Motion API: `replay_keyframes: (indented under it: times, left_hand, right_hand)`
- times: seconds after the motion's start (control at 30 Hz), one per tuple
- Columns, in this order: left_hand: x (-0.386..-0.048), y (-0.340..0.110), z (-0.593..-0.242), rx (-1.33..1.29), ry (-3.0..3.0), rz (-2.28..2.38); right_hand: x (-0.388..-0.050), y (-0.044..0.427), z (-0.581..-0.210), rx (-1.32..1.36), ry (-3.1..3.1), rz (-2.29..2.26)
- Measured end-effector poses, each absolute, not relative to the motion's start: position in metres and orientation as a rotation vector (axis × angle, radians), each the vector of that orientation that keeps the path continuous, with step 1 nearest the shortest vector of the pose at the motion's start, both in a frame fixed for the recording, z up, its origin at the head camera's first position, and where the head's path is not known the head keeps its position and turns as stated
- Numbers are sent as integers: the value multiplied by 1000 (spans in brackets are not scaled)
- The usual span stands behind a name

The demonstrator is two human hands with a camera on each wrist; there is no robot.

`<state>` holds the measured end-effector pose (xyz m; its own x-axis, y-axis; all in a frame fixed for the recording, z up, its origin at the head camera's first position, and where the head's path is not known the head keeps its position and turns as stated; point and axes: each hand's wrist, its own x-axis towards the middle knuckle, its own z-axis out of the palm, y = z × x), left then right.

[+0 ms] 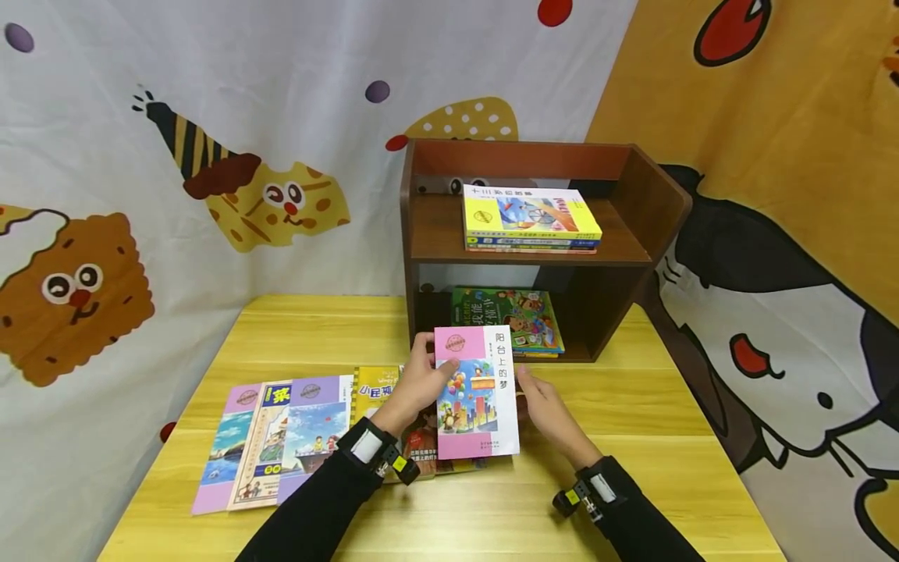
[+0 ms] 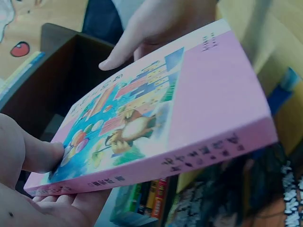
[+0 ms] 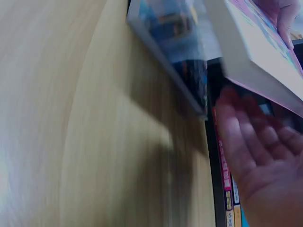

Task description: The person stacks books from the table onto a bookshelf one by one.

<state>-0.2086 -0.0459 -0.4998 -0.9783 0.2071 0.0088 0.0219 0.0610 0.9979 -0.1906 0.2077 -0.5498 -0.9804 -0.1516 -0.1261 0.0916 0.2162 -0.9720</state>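
A pink and white paperback book [image 1: 467, 394] with a city and balloon picture is held above the table in front of the shelf. My left hand [image 1: 416, 390] grips its left side, thumb on the cover and fingers beneath, as the left wrist view also shows around the pink spine [image 2: 199, 158]. By the book's right edge is my right hand [image 1: 555, 414]. In the right wrist view, that hand [image 3: 262, 151] has its fingers extended, palm up, under the book's page edge; contact is unclear. Under the held book lie other books, partly hidden, including a yellow spiral-bound one [image 1: 372, 390].
A brown two-tier bookshelf [image 1: 414, 211] stands at the back. Its upper tier bears a stack of books [image 1: 534, 215]; a green book [image 1: 537, 316] tops the lower pile. Overlapping at left lie a lilac book [image 1: 316, 425], a cream book [image 1: 246, 468] and a pink-blue book [image 1: 225, 449].
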Motion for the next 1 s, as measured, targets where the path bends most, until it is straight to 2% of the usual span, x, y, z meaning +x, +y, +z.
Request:
replay_keyframes:
  times: [0.2, 0.63, 1.0]
  left_hand:
    - [-210, -50, -490, 223, 2130, 2123]
    - [-208, -55, -483, 222, 2142, 2122]
    - [-212, -61, -487, 254, 2115, 2132]
  right_hand:
    - [-182, 199, -544, -194, 2203, -1816]
    - [-170, 181, -538, -267, 2016, -1982]
    - [-179, 193, -533, -361, 1929, -1966]
